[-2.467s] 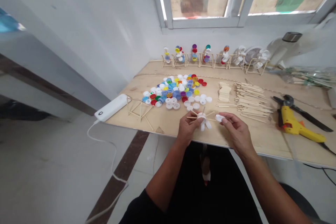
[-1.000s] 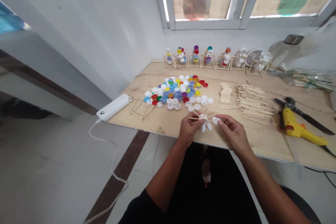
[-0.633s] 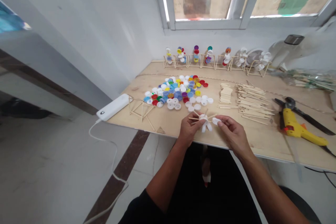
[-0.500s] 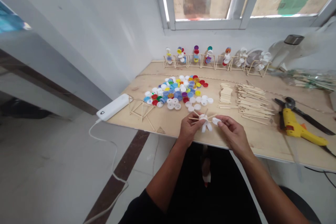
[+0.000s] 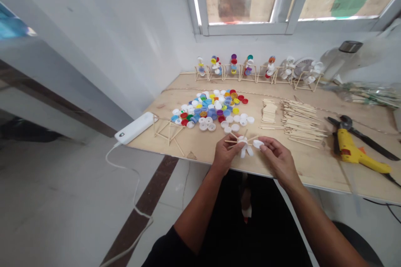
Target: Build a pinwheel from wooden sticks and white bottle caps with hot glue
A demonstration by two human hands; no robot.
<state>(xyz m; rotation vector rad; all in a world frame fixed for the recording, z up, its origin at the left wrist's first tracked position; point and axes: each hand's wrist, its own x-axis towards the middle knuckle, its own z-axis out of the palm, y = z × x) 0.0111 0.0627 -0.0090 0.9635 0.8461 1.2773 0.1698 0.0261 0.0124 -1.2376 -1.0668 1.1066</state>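
A stick wheel (image 5: 242, 140) is pinched by the closed fingers of the left hand (image 5: 223, 155) at the table's (image 5: 313, 167) near edge. At its 3 o'clock, a white cap (image 5: 257, 143) is pinched by the right hand (image 5: 278, 160). It has been brought closer to the wheel than before. A cap pile (image 5: 213, 106) lies at 11 o'clock.

No text, brand, number or sign can be read anywhere in the view. A small dark mark is seen on the white power bank (image 5: 134, 127) and a reddish patch on the yellow glue gun (image 5: 357, 154), but neither can be made out.
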